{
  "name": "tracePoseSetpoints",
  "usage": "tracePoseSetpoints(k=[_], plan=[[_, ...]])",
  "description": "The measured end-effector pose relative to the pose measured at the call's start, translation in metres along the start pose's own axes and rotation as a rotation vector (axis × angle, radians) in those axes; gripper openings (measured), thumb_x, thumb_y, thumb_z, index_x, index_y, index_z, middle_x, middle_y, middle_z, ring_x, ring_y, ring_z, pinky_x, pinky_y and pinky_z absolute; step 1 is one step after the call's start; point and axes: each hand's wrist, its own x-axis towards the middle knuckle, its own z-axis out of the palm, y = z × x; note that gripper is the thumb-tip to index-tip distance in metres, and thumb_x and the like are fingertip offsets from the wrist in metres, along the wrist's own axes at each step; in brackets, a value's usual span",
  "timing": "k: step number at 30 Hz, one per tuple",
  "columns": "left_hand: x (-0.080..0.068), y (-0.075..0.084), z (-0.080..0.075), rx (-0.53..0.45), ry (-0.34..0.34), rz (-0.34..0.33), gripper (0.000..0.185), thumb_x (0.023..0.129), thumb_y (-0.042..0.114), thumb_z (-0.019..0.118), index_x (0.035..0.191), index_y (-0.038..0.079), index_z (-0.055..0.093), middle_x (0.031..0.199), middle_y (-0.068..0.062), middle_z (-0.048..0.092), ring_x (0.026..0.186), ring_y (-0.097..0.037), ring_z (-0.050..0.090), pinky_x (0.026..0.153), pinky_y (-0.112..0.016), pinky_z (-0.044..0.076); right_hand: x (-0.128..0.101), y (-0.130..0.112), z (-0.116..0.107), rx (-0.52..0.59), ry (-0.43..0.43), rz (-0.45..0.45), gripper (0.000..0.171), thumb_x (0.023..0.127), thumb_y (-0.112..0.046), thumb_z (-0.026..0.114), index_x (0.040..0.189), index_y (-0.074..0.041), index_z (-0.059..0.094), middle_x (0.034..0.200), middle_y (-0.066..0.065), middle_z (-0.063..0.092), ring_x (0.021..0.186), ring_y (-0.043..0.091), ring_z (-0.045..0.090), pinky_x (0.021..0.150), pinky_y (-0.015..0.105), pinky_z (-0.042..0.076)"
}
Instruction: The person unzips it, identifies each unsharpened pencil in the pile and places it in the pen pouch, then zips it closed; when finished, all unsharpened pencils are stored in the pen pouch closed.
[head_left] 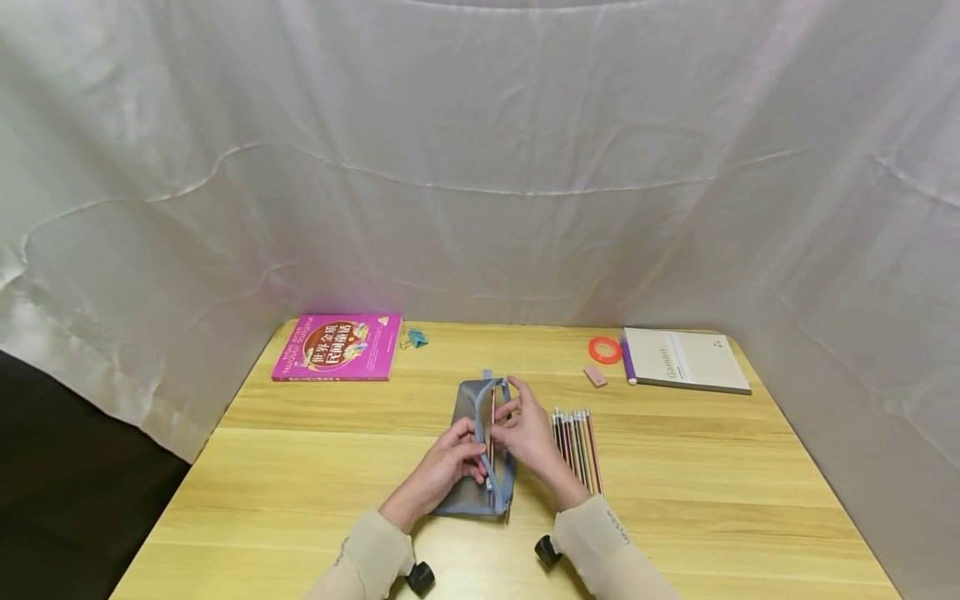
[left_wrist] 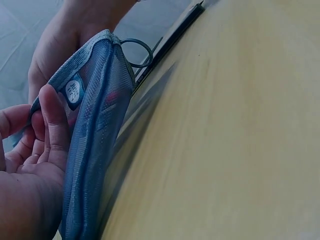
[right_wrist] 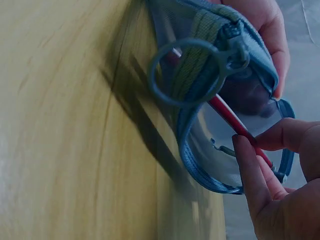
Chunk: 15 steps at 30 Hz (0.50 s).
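Midway along the wooden surface (head_left: pixel 675 467), toward its near edge, the left hand (head_left: pixel 448 467) pinches open the grey mesh zip pouch (head_left: pixel 471 417). The right hand (head_left: pixel 534 435) pinches a red pencil (right_wrist: pixel 235 121) at its mouth; the tip could snag the mesh.

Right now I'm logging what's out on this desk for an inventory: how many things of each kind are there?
Mesh pencil case: 1
Pencil going into the case: 1
Bundle of loose pencils: 1, too small to count singly
Pink book: 1
Notebook: 1
Tape ring: 1
Eraser: 1
Binder clip: 1
Total: 8 entries
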Motion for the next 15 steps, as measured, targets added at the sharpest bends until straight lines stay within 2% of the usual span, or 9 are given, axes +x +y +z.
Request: tracePoseSetpoints(k=[6,15], plan=[[-0.0012,0.0013,-0.0003,0.006,-0.005,0.011,0.031,0.104,0.009,0.05,0.126,-0.01,0.038,0.091,-0.002,0.062,0.074,-0.011,0.062,0.066,-0.024,0.057,0.0016,0.0026,-0.0003,0.003,0.031,0.035,0.092,0.076,0.014,0.07,0.158,-0.007,0.034,0.101,0.018,0.067,0.066,0.015,0.068,0.063,0.04,0.065],[-0.0014,0.0072,0.002,0.059,0.021,0.006,0.027,0.102,0.009,0.054,0.12,-0.008,0.043,0.09,-0.002,0.059,0.072,-0.013,0.061,0.064,-0.025,0.057,0.0009,0.0013,0.0006,0.052,0.019,0.073,0.089,0.079,0.014,0.069,0.158,-0.002,0.032,0.1,0.02,0.068,0.063,0.017,0.069,0.063,0.041,0.065]])
